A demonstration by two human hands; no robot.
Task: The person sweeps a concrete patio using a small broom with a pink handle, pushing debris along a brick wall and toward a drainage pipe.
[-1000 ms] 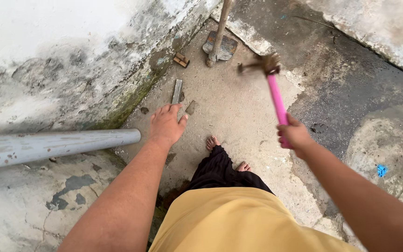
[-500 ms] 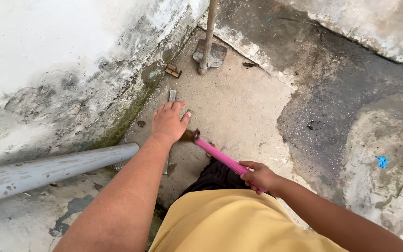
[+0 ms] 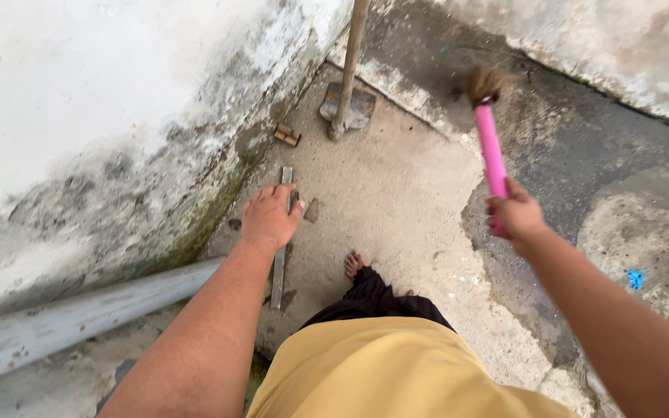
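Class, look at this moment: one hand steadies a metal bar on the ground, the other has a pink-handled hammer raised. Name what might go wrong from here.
1. The left hand rests on the metal bar; a misjudged blow from the hammer might strike the fingers.
2. The bare foot lies close beside the bar, so a glancing swing or flying chip may hurt it.
3. The right hand holds the handle near its end; it may slip.

L hand [image 3: 269,217] down, R hand [image 3: 516,215] raised.

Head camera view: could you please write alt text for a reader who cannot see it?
Looking down, the left hand presses a flat metal bar against the concrete floor beside a stained white wall, while the right hand holds a pink-handled hammer raised, its head blurred.
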